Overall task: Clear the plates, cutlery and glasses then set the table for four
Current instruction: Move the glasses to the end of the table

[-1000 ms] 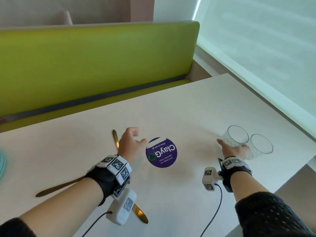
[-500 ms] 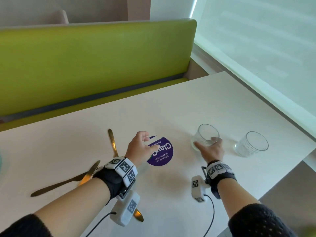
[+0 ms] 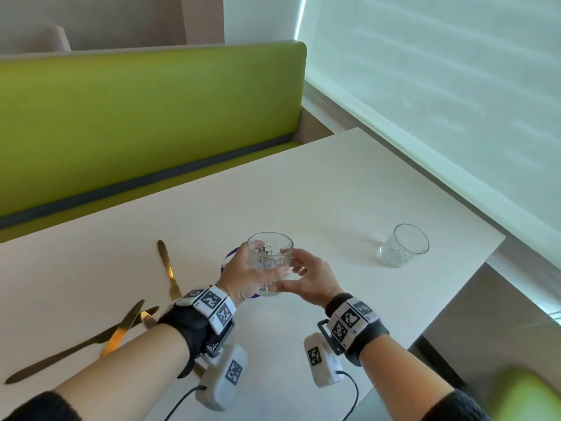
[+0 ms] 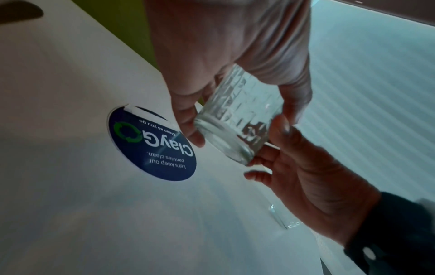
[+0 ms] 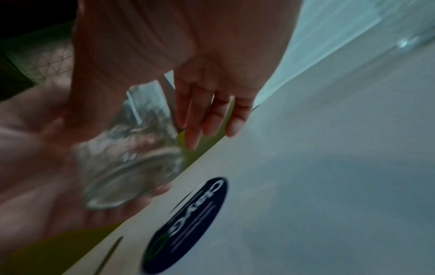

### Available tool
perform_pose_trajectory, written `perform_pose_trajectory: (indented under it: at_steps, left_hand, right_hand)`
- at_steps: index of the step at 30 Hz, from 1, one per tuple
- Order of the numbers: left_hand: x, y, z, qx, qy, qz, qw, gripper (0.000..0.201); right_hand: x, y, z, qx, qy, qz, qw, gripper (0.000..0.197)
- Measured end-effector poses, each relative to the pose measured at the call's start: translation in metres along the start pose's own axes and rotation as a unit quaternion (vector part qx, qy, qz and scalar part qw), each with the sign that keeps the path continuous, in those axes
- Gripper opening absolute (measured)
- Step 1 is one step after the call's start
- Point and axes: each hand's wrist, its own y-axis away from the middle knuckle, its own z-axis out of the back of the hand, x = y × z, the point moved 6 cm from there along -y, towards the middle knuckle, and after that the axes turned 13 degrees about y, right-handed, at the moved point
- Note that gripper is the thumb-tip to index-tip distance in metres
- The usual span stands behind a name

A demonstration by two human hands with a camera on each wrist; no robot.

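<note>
three pieces of gold cutlery point(image 3: 127, 326) lay on the table point(image 3: 334, 192) at the left: one knife point(image 3: 166, 268) pointing away, two more pieces crossed nearer the edge and partly hidden by the left forearm. behind the table ran a green bench point(image 3: 145, 117).

at the middle, the left hand point(image 3: 243, 278) was wrapped round a glass point(image 3: 270, 258), thumb on one side and fingers on the other, gripping its patterned wall; the left wrist view showed the glass point(image 4: 237, 126) lifted off the table and tilted, above a round blue sticker point(image 4: 153, 147). the right hand point(image 3: 306, 281) met the same glass from the other side, its thumb and a fingertip against the wall near the base, the other fingers point(image 5: 212, 115) hanging loose and straight. whether the right hand truly gripped the glass or only touched it, i could not tell.

further right, a second glass point(image 3: 403, 245) stood upright on the table near the corner, well apart from both hands. a white blind point(image 3: 440, 86) covered the window on the right.
</note>
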Motion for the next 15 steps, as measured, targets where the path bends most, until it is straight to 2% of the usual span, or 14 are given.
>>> perform_pose_trajectory:
  at_steps: [2,4,5,7,9,11,15]
  left_hand:
    - [0.003,-0.003,0.006,-0.029,-0.001,0.003,1.0,0.087]
    - [0.004,-0.006,0.012,-0.052,0.005,0.003,0.999,0.094]
    - [0.004,-0.007,0.016,-0.059,0.007,0.002,0.998,0.095]
    - [0.004,-0.008,0.025,-0.076,0.002,0.006,0.997,0.095]
    - [0.003,-0.007,0.033,-0.091,-0.008,0.007,0.996,0.093]
    - [0.002,-0.007,0.039,-0.104,-0.012,0.008,0.994,0.09]
    - [0.01,-0.011,0.047,-0.109,-0.004,0.011,0.994,0.093]
  right_hand:
    - [-0.027,0.003,0.012,0.031,0.016,-0.058,0.998,0.071]
    - [-0.073,0.008,0.037,-0.024,0.025,-0.158,0.987,0.061]
    - [-0.1,0.012,0.051,-0.07,0.023,-0.222,0.972,0.058]
    - [-0.151,0.03,0.077,-0.154,-0.022,-0.347,0.925,0.062]
    - [-0.182,0.045,0.096,-0.216,-0.09,-0.42,0.877,0.075]
    - [-0.198,0.045,0.108,-0.246,-0.117,-0.44,0.856,0.09]
    - [-0.206,0.022,0.117,-0.252,-0.105,-0.408,0.871,0.105]
